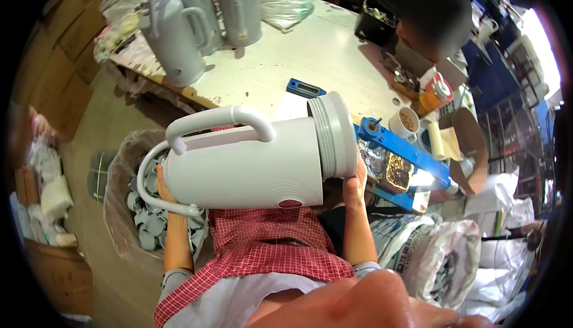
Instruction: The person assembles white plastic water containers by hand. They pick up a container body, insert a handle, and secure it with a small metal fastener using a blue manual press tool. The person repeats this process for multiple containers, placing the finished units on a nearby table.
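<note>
grey caps [149, 223] fill plastic-lined bin [116, 209]; both hands hold thermos shell [250, 161].

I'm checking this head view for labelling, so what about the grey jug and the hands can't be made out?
- Left hand: mostly hidden behind the grey jug.
- Right hand: fingers wrap behind the jug's open threaded end.
- Jug interior: mouth faces away.
- Small grey parts in the bagged bin: too small to identify.

The single head-worn fisheye view looks steeply down from close above the person's chest and lap, facing forward over the desk [286, 59] in the upper frame, with straight edges bending toward the dark rim.
</note>
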Tool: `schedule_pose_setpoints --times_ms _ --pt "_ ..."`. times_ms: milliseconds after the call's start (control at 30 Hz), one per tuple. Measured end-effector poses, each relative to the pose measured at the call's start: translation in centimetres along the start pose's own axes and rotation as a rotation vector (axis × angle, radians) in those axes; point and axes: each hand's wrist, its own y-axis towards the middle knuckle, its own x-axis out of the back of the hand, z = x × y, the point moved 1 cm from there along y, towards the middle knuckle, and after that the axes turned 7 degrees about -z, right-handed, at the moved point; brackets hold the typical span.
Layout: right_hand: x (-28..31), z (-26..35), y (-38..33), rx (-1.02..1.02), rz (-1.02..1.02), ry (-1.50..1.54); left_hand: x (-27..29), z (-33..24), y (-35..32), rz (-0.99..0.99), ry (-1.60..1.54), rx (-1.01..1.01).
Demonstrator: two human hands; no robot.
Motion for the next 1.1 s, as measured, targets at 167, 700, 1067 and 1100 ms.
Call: schedule_pose_setpoints --times_ms 167,700,1067,1100 --pt "-0.5 1.1 2.7 0.339 0.06 -0.437 -3.2 -1.3 -0.4 -0.13 -0.037 -0.015" --pt "-0.6 0.9 0.1 0.081 0.136 -0.15 -1.9 -3.9 -3.4 -0.384 0.159 -0.308" --pt "-0.4 -1.2 2.7 -0.263 0.168 -0.117 0.9 -10.0 -5.2 -0.352 0.254 -0.414" --pt "0.0 -2.7 3.5 -0.208 -0.04 0.076 1.2 -9.4 -4.8 -0.351 0.179 -0.347"
